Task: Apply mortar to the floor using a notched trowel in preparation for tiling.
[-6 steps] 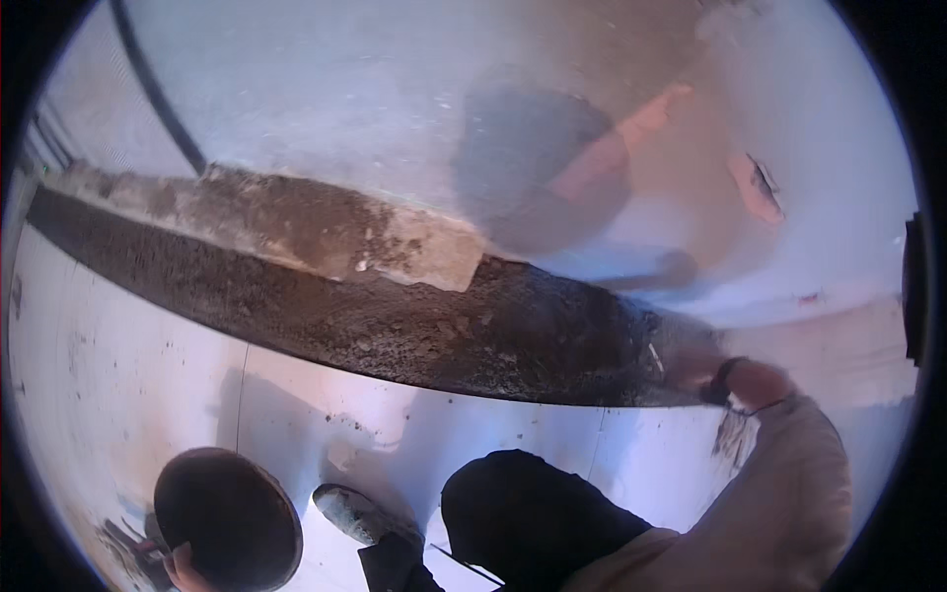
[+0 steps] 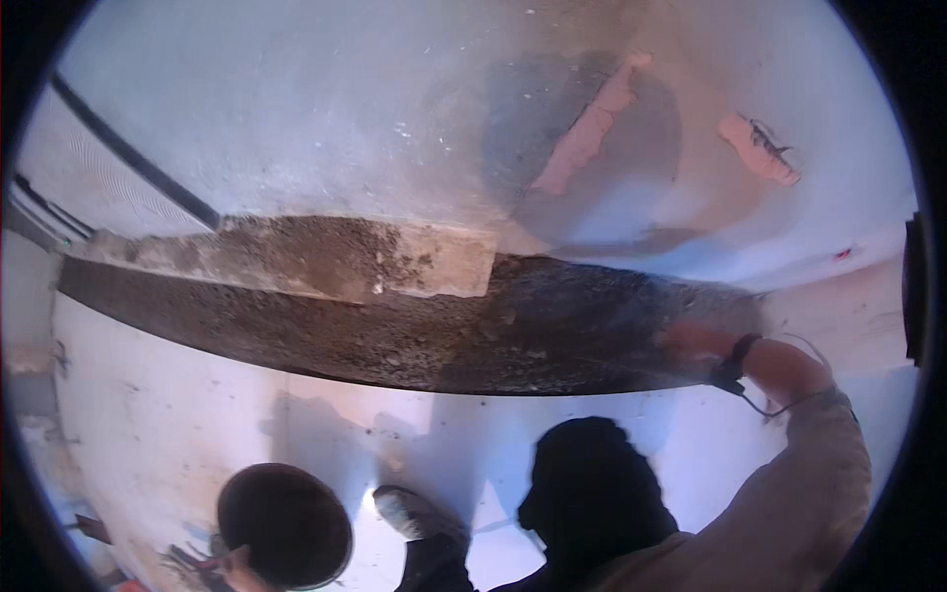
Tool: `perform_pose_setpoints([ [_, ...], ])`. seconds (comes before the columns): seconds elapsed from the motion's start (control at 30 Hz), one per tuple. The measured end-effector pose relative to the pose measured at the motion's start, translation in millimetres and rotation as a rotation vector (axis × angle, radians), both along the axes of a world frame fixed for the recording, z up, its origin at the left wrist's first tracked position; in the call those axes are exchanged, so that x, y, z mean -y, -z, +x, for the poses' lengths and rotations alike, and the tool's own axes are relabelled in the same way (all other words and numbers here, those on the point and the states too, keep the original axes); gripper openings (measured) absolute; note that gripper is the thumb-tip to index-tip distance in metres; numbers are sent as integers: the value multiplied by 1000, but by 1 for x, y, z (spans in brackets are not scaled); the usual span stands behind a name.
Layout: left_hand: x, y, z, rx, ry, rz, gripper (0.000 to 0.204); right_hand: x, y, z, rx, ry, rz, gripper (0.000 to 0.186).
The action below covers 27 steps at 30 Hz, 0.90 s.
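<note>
My right hand (image 2: 693, 341) is low over the right end of a dark, rough strip of dirt and rubble (image 2: 424, 340) along the foot of the wall. Motion smears its fingers, and whether they hold anything is not visible. A black band with a thin cable circles that wrist. At lower left my left hand (image 2: 240, 570) is closed at the rim of a round dark bucket (image 2: 286, 523), only partly in view. The bucket's inside looks dark, its contents hard to make out.
A pale grey wall (image 2: 326, 118) with pinkish gouged patches (image 2: 592, 133) rises behind the strip. A broken, dirt-covered ledge (image 2: 444, 259) runs along its left part. White boards or sheeting (image 2: 168, 375) cover the floor. My shoe (image 2: 409, 513) and dark-clad knee (image 2: 597, 479) are near the bucket.
The whole view has shifted, so the bucket, my left hand and my knee appear farther right. My right hand is still over the right end of the strip, blurred in both frames.
</note>
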State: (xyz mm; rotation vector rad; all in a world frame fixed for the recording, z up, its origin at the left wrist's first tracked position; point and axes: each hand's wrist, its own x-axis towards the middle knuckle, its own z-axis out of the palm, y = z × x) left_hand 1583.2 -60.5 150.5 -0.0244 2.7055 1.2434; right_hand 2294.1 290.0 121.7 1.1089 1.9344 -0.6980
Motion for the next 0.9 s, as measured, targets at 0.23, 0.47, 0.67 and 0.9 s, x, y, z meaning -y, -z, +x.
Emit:
perform_pose_setpoints([
  [0.23,29,10,-53,-127,699,-589,37,10,108,-177,-678,57,75,23],
  [0.47,36,2,-60,345,228,10,27,39,97,-84,-302,-44,278,25],
  [0.67,65,7,-67,-192,799,-374,25,31,37,-84,-80,-103,173,26],
  [0.9,39,30,-100,417,142,83,24,0,69,-321,-767,54,88,19],
])
